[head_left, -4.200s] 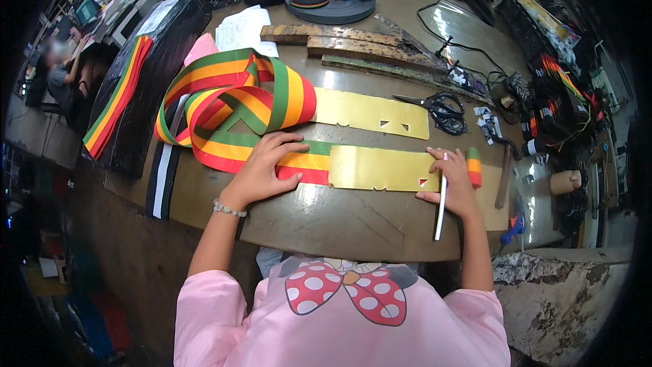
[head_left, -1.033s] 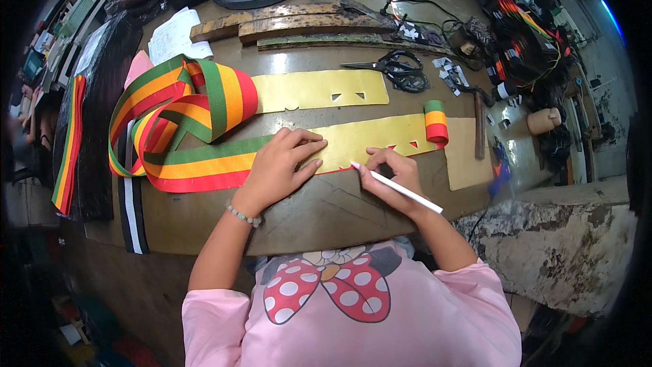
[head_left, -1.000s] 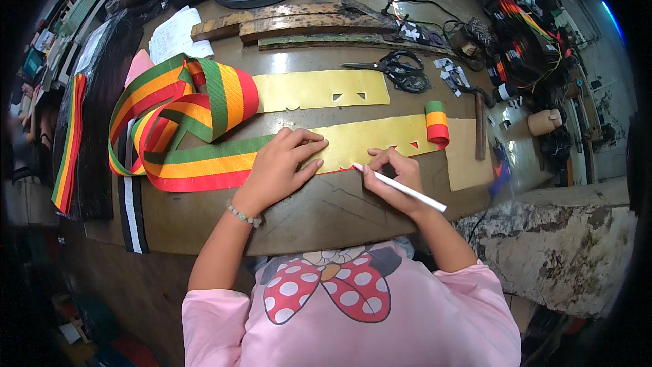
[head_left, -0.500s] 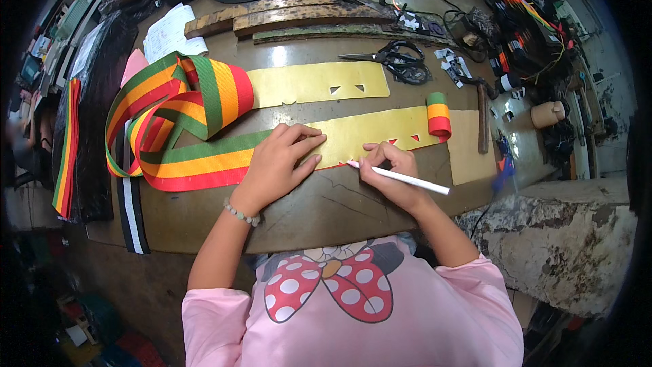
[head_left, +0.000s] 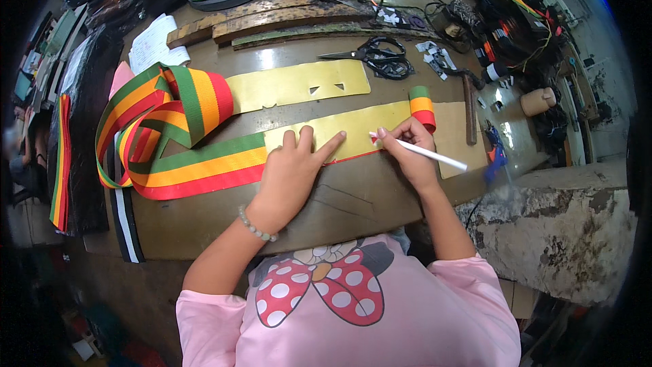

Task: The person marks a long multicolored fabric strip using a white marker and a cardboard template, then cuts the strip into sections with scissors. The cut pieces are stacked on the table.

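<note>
Fingers of the left hand (head_left: 292,175) are spread apart, palm down, resting on the near gold strip (head_left: 363,122), with one digit stretched out to the right. Those of the right hand (head_left: 414,151) are clamped on a white pen (head_left: 437,155), slim and straight, its tip at a small triangular cut-out where red shows through.

Smooth and slightly shiny, the near gold strip is long and flat, lying crosswise on the table (head_left: 326,214) right in front of the person. It sits on top of the striped webbing (head_left: 204,171), a woven band of green, yellow and red (green on the far side, red nearest the person). A thin red line peeks out along the strip's lower edge. At its right end, a short length of the same three colours curls upward; to the left, the band runs out flat, then rises into a heap of loose loops.

Beyond lies the far gold strip (head_left: 285,85), with two triangular openings and a notched lower edge, and black-handled scissors (head_left: 386,58) touch or nearly touch its right end.
</note>
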{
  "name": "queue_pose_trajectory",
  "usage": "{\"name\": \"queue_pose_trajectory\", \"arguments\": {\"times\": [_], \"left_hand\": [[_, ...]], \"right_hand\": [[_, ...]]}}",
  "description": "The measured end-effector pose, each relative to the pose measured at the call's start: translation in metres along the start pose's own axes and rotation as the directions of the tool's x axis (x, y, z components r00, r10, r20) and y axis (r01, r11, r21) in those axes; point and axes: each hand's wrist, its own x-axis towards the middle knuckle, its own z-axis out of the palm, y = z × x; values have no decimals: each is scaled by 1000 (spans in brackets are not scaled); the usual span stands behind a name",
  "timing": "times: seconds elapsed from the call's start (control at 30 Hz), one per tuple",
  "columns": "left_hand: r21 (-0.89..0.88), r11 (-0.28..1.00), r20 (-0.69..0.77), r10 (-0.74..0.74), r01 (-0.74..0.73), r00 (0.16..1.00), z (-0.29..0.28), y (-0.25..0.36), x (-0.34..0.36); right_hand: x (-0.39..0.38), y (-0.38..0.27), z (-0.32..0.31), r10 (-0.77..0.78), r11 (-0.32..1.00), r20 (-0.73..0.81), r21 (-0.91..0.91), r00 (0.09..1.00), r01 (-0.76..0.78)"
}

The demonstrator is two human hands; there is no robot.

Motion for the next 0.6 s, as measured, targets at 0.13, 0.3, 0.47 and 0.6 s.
{"name": "queue_pose_trajectory", "arguments": {"times": [0.13, 0.3, 0.47, 0.6], "left_hand": [[170, 985, 103, -16, -2, 995, 8, 15, 17], [382, 924, 203, -55, -27, 978, 20, 33, 36], [567, 822, 301, -137, -61, 944, 19, 55, 49], [481, 876, 421, -191, -39, 887, 22, 64, 54]], "right_hand": [[6, 8, -16, -32, 975, -48, -222, 998, 21], [1, 14, -13, -147, 899, 30, -414, 989, 146], [11, 16, -20, -251, 890, 69, -376, 966, 258], [25, 15, -49, -212, 958, -221, -240, 952, 157]]}}
